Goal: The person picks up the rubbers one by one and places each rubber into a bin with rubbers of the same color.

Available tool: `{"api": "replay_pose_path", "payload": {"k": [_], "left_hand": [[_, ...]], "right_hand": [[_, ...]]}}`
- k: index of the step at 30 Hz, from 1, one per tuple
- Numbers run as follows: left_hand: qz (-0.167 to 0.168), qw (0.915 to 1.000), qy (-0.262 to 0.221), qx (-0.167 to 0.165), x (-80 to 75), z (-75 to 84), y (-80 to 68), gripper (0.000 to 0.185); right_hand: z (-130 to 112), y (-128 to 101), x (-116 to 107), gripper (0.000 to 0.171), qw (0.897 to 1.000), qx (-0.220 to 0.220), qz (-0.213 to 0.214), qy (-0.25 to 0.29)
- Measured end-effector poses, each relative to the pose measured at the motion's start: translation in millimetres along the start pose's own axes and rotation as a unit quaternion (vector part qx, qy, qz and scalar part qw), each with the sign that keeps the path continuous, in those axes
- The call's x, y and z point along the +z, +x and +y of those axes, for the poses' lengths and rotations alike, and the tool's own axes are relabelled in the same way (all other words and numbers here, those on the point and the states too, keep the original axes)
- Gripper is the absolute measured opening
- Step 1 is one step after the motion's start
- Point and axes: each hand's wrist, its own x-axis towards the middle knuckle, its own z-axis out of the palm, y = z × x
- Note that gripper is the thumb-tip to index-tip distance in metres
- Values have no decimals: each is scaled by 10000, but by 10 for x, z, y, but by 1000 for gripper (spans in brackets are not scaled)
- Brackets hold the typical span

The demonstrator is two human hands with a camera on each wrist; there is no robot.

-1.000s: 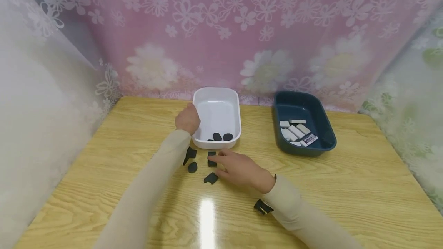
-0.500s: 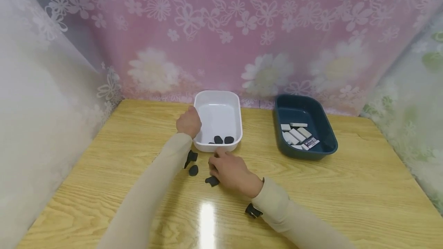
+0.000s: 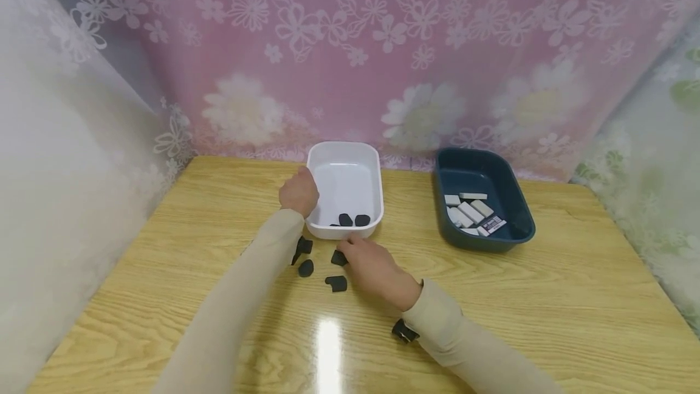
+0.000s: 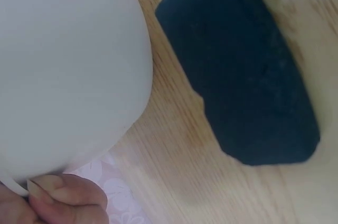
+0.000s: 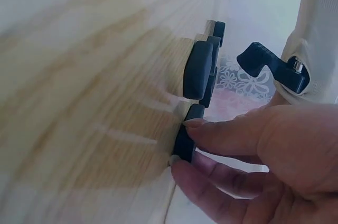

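My left hand (image 3: 299,192) grips the left rim of a white plastic tub (image 3: 380,184); its fingertips pinch that rim in the left wrist view. Between thumb and fingertips, my right hand (image 3: 377,269) pinches a black eraser (image 5: 185,142) low over the wooden table, just in front of the tub. Nearer me lie a notched black eraser (image 3: 336,283) and a rounded one (image 3: 305,268). Inside the tub, a few black erasers (image 3: 362,220) lie at the near end. A dark notched slab (image 4: 237,76) looms close to the left wrist camera; I cannot tell what it is.
To the right stands a dark blue tub (image 3: 519,214) with several white erasers (image 3: 470,212), one in a printed sleeve. Black camera clips hang under the left sleeve (image 5: 301,73) and the right wrist (image 3: 404,331). A pink flowered curtain (image 3: 328,78) hangs behind the wooden table (image 3: 574,297).
My right hand has gone from pointing over the rectangular eraser to pinching it, and that eraser is now tilted. The notched eraser has turned slightly. My left hand keeps holding the tub rim.
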Motion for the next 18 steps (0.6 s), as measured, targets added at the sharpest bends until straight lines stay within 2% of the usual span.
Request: {"api": "replay_pose_path", "payload": {"k": [4, 9, 13, 18], "left_hand": [[4, 10000, -34, -4, 15, -20, -4, 32], [-21, 10000, -25, 16, 46, -37, 7, 31], [10, 10000, -29, 34, 40, -28, 26, 29], [-23, 10000, 6, -55, 9, -3, 15, 26]], "right_hand": [[29, -36, -66, 22, 9981, -20, -151, 602], [89, -59, -396, 25, 9876, 298, -189, 1530], [190, 47, -629, 29, 9828, 553, 154, 1754], [312, 294, -609, 32, 9774, 779, 374, 1931]]}}
